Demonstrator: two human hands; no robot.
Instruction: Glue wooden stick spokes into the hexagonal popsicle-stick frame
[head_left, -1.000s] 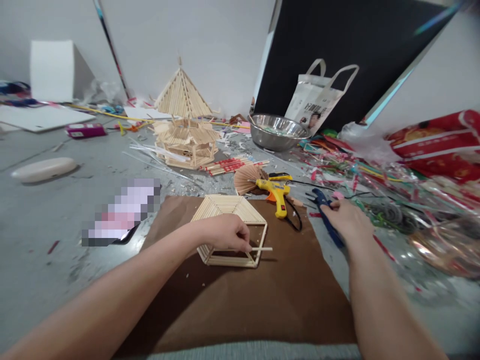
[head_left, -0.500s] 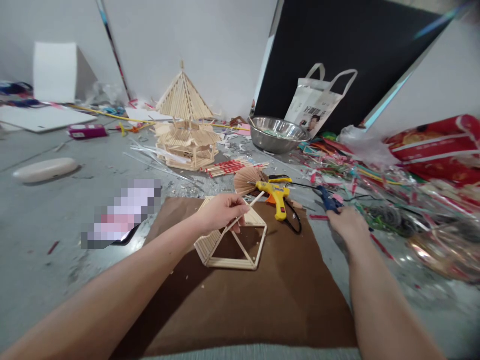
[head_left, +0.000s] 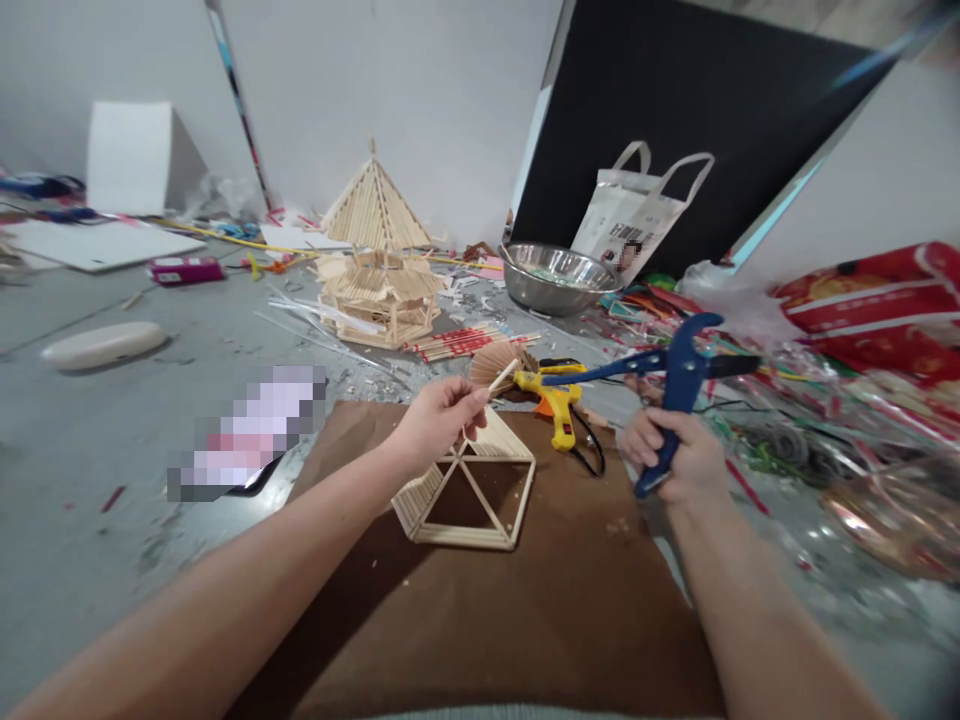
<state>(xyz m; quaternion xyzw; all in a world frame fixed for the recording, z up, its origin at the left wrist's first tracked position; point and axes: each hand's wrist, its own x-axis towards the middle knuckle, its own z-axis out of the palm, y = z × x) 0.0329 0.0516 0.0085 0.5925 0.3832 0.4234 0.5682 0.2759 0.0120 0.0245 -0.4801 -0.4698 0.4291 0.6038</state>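
A short pale wooden stick (head_left: pixel 504 376) is pinched in my left hand (head_left: pixel 444 418), its free end pointing up and right. Just below that hand lies a stick frame (head_left: pixel 466 535), six-sided with spokes, partly filled with rows of sticks. My right hand (head_left: pixel 679 455) grips one handle of a blue ratchet pipe cutter (head_left: pixel 684 365). The cutter is raised, its jaws spread and dark blade to the right, the other handle reaching left. Behind that handle a yellow hot glue gun (head_left: pixel 562 425) rests near the brown sheet's (head_left: pixel 525 630) back edge.
A stick pagoda model (head_left: pixel 379 290) stands at the back, beside red-marked sticks (head_left: pixel 457 342). A metal bowl (head_left: pixel 559 280) and a white bag (head_left: pixel 630 220) are behind. Left are a phone (head_left: pixel 255 430) and a white oval case (head_left: pixel 105 345). Plastic scraps (head_left: pixel 780 420) clutter the right.
My right hand has lifted the blue cutter from the floor and brought it up and inward; its jaws now show spread. My left hand has shifted slightly left with the stick.
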